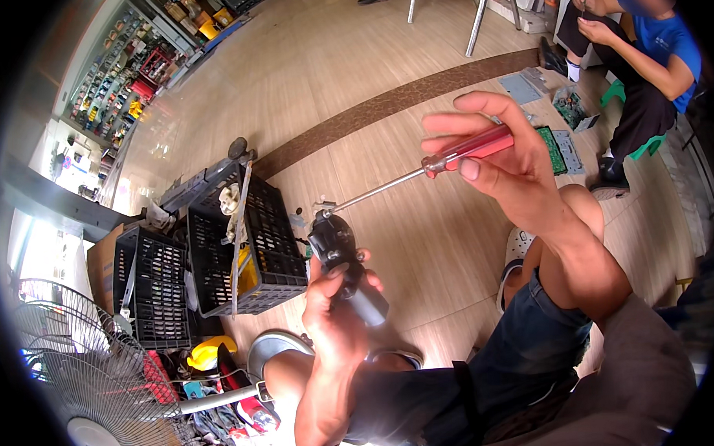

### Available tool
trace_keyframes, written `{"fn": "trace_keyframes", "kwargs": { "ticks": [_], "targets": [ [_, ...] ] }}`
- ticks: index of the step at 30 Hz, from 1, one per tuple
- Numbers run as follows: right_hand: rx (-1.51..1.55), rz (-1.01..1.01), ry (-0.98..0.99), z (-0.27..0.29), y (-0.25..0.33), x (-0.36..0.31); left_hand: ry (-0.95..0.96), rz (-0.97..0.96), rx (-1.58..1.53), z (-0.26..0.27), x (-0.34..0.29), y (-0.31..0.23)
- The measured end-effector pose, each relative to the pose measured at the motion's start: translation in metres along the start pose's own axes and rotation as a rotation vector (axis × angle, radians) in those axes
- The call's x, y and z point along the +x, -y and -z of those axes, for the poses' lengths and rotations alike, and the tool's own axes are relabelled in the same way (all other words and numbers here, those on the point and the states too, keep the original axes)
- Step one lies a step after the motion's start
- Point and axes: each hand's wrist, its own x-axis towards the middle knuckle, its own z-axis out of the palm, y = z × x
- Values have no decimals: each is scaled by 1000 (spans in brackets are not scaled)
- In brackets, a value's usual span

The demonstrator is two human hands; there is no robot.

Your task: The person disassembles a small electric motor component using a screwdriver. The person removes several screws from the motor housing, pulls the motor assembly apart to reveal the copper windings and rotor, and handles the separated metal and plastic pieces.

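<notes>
My left hand (pixel 334 314) is closed round a small black device (pixel 334 243) that looks like a motor housing with a dark cylindrical lower part. In my right hand (pixel 504 151) is a screwdriver (pixel 464 150) with a clear red handle, pinched between thumb and fingers. Its long metal shaft slants down to the left, and the tip meets a small metal piece on top of the device. What kind of device it is, I cannot tell for sure.
Black plastic crates (pixel 275 241) stand at the left, one holding metal parts. A wire-caged fan (pixel 103 373) is at the lower left. A person in a blue shirt (pixel 673 43) sits at the upper right, near green circuit boards (pixel 549 149) on the floor. A metal-legged chair (pixel 476 22) stands beyond.
</notes>
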Motion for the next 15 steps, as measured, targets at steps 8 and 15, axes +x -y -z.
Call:
{"fn": "trace_keyframes", "kwargs": {
  "ticks": [8, 15],
  "targets": [
    [-149, -207, 13, 10, 6, 1, 6, 9, -26, -3, -2, -1],
    [-53, -63, 0, 4, 2, 0, -4, 18, -41, 0, 0, 1]
  ]
}}
